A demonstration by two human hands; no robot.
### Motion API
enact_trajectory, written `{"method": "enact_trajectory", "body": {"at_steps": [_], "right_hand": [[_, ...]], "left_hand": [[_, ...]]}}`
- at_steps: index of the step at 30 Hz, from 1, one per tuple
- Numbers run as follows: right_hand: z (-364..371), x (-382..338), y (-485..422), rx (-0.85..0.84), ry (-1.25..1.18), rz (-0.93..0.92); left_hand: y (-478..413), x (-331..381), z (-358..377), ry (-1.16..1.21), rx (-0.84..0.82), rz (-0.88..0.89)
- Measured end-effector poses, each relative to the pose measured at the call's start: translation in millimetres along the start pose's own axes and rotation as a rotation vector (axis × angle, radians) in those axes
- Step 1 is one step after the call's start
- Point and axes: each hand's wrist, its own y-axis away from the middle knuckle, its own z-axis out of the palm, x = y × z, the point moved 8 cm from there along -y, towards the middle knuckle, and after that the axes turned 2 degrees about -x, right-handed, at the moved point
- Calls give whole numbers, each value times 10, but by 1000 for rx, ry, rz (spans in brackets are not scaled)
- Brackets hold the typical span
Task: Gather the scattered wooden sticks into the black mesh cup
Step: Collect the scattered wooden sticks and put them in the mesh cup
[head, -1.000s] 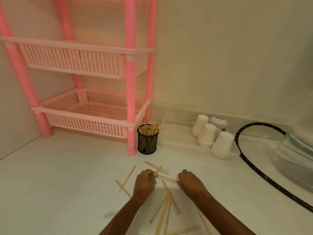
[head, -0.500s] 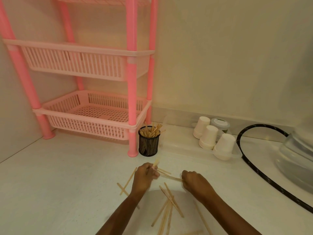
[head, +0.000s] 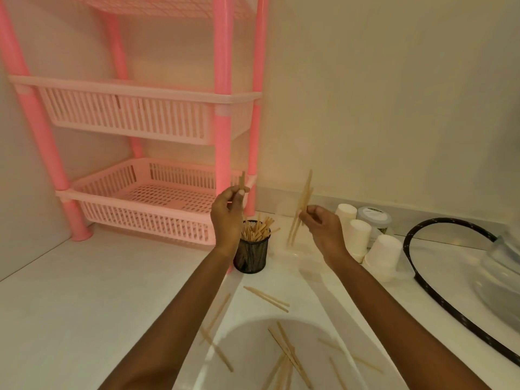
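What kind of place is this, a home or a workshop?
Most likely a home, perhaps a kitchen or utility corner. A pink plastic basket rack stands on a white counter against a plain wall, with white paper cups beside it.

A pink rack (head: 222, 122) with slotted baskets stands in the corner to my left, on the white bench (head: 70, 299). To my right, white paper cups (head: 383, 256) lie clustered against a small lidded tub (head: 375, 219). Beyond them curls a black hose (head: 422, 285), beside a clear container (head: 503, 266).
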Motion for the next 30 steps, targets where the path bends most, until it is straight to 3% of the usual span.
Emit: {"method": "enact_trajectory", "body": {"at_steps": [3,7,16,30], "right_hand": [[112,-36,-261,56,-155,2],[280,33,-587,88,-179,-1],[662,506,-995,-146,-122,115],[1038,556,-971,-203,-160,5]], "left_hand": [[-153,-44,99,-37,-1,4],[-255,-217,242,-163,-63,8],[-195,-731,325,-185,-26,-212],[3,-883,212,-372,25,-277]]}}
